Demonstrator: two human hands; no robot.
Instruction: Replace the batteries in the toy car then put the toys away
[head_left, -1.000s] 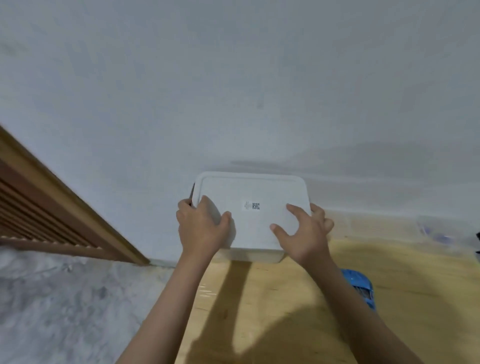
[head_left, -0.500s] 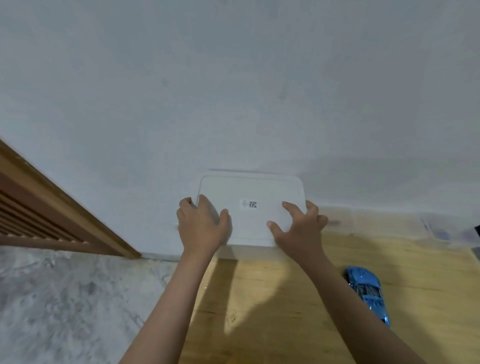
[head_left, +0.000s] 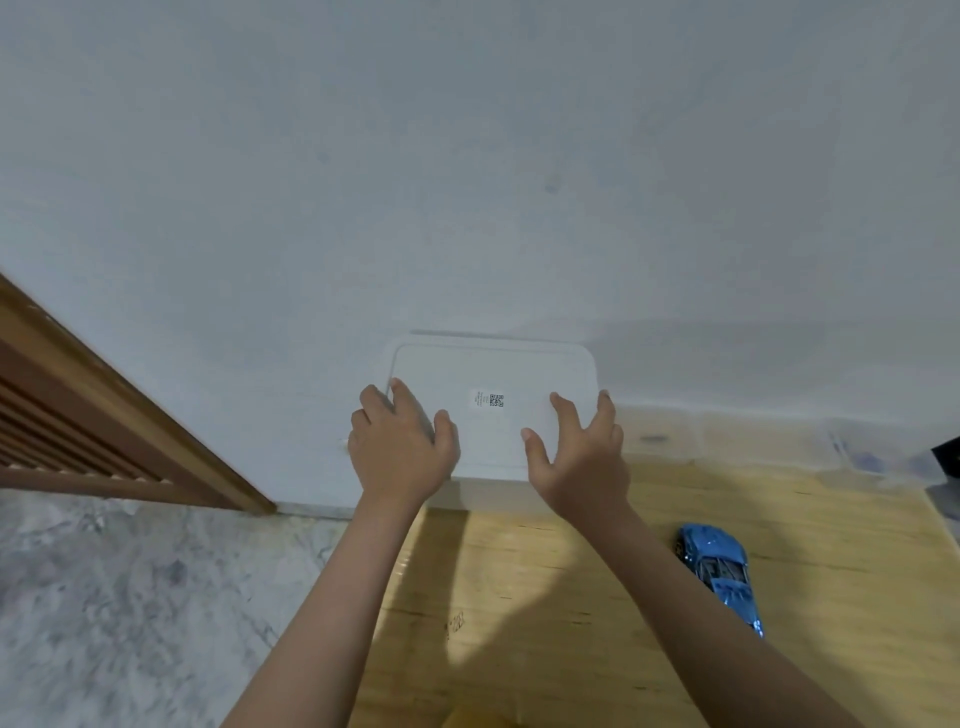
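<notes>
A white box with a flat lid (head_left: 493, 374) and a small QR label stands at the far edge of the wooden table (head_left: 571, 597), against the wall. My left hand (head_left: 400, 447) grips the box's near-left corner, fingers bent over the left edge and thumb on the lid. My right hand (head_left: 576, 457) has its fingers spread, with the fingertips touching the right part of the lid. A shiny blue toy car (head_left: 719, 571) lies on the table to the right of my right forearm, apart from both hands.
A grey-white wall (head_left: 467, 182) rises directly behind the box. Left of the table is a grey marble floor (head_left: 130, 597) and a slatted wooden panel (head_left: 78, 431). A dark object (head_left: 948, 457) shows at the right edge.
The box has slid away from me until it sits against the wall. My right hand's fingers have spread and loosened from the lid's edge. More of the blue car shows.
</notes>
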